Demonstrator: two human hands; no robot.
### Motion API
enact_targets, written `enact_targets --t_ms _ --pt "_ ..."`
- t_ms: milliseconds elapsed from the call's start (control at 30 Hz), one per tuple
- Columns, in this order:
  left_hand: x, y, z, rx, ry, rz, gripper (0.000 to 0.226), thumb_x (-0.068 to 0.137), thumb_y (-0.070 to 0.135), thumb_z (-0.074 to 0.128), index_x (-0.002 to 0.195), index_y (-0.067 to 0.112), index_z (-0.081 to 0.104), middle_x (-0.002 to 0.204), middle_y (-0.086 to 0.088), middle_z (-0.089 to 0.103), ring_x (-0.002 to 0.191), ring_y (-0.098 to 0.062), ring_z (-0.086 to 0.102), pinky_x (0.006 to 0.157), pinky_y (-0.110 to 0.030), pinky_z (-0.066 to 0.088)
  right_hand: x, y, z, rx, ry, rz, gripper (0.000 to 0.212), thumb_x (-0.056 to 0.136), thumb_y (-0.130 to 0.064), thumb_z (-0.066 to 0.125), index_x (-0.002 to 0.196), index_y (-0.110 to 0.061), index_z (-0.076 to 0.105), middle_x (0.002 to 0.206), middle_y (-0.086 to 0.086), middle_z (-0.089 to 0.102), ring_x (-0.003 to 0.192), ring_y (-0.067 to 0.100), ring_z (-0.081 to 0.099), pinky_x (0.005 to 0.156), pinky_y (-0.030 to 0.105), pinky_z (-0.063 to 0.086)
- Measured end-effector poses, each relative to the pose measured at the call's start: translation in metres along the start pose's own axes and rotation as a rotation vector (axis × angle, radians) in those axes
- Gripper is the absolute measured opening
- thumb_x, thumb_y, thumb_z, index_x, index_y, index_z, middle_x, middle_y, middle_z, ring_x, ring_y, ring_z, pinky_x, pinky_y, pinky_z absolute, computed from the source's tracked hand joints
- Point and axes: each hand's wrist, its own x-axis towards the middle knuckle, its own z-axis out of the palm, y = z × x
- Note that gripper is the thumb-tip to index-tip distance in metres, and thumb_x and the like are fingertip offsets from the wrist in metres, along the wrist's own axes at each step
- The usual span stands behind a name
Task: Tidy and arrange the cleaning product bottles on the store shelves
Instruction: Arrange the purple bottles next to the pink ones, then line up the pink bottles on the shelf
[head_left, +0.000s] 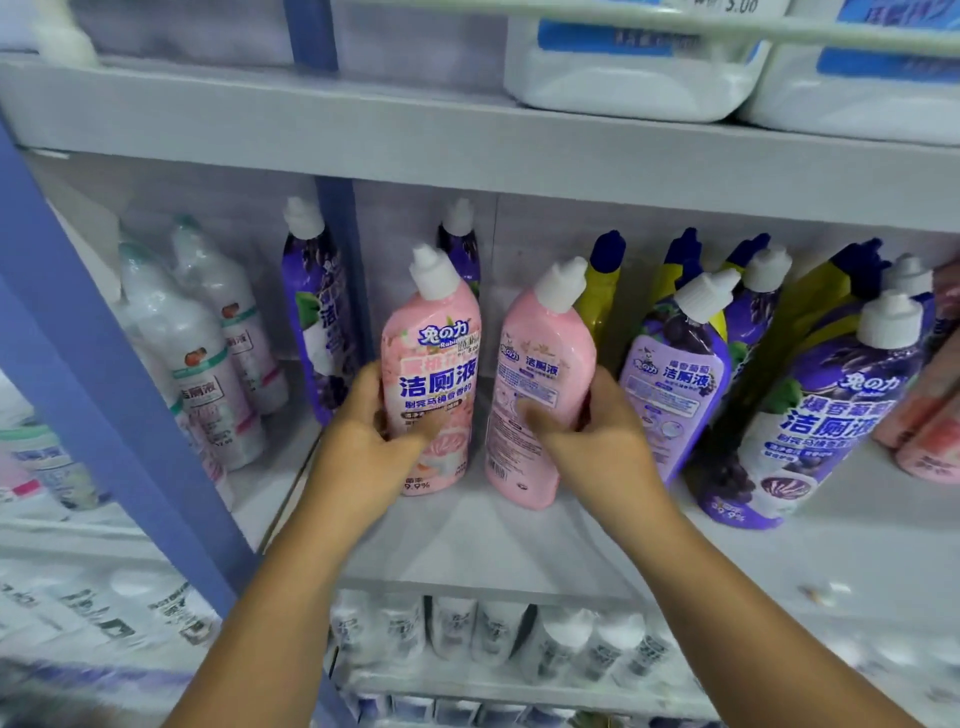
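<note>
1. Standing at the left of the frame, white bottles (208, 358) with pale labels crowd the neighbouring bay beyond a blue upright (98, 332).
2. A purple bottle (317, 312) leans near the shelf's back wall, left of centre.
3. The left hand (374, 441) grips the left pink bottle (431, 374), thumb across its front label, fingers curled behind; the bottle stands upright on the grey shelf (493, 540).
4. The right hand (592, 441) holds the right pink bottle (540, 384), thumb on its back label, fingers wrapped round the far side; this bottle tilts slightly right.
5. Purple bottles (810, 415) and yellow blue-capped bottles (602, 291) fill the right of the frame.
</note>
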Motion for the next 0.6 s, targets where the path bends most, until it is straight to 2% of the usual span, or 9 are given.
enact_targets --t_ms 100,167,233,400,533,600 --pt "-0.004 -0.013 0.003 -0.037 -0.006 0.003 0.046 0.084 0.017 0.083 0.118 0.037 0.060 0.108 0.015 0.076 0.099 -0.007 0.073 0.093 -0.043 0.059 -0.004 0.011 0.006 0.073 0.022 0.009 0.035 0.083 -0.022 0.082 0.112 -0.025 0.063 0.100 -0.012 0.074 0.094 0.006 0.071 0.084 0.032 0.059" --pt "-0.009 -0.014 0.004 -0.057 0.002 -0.007 0.046 0.084 0.013 0.082 0.119 0.034 0.060 0.109 0.014 0.076 0.099 -0.006 0.073 0.090 -0.038 0.059 -0.009 0.012 0.001 0.096 0.017 0.003 0.037 0.084 -0.020 0.080 0.117 -0.023 0.064 0.106 -0.008 0.075 0.097 0.008 0.072 0.089 0.040 0.059" --pt "-0.020 -0.012 0.007 -0.069 0.008 0.003 0.045 0.084 0.010 0.081 0.116 0.035 0.061 0.107 0.016 0.077 0.097 -0.005 0.074 0.085 -0.032 0.059 -0.018 0.013 -0.009 0.117 0.000 -0.005 0.038 0.086 -0.017 0.079 0.120 -0.022 0.064 0.108 -0.007 0.076 0.098 0.008 0.072 0.091 0.042 0.059" --pt "-0.060 0.009 0.027 -0.122 0.003 0.014 0.044 0.083 0.008 0.080 0.110 0.037 0.062 0.105 0.020 0.076 0.096 -0.002 0.073 0.077 -0.019 0.057 -0.041 0.020 -0.051 0.167 -0.026 -0.025 0.035 0.087 -0.012 0.078 0.119 -0.020 0.065 0.109 -0.006 0.076 0.101 0.009 0.072 0.091 0.039 0.059" --pt "-0.088 0.046 0.055 -0.141 -0.035 0.036 0.050 0.083 0.006 0.079 0.113 0.042 0.062 0.107 0.019 0.076 0.098 0.000 0.072 0.077 -0.014 0.056 -0.055 0.022 -0.105 0.283 -0.003 -0.092 0.034 0.087 -0.005 0.075 0.117 -0.018 0.066 0.107 -0.008 0.077 0.101 0.008 0.073 0.084 0.024 0.057" --pt "-0.101 0.067 0.078 -0.148 -0.041 0.048 0.049 0.084 0.006 0.079 0.111 0.043 0.062 0.106 0.021 0.076 0.097 0.001 0.072 0.075 -0.014 0.056 -0.060 0.026 -0.138 0.313 0.014 -0.116 0.034 0.087 -0.006 0.075 0.117 -0.018 0.066 0.106 -0.010 0.077 0.099 0.007 0.073 0.081 0.021 0.057"
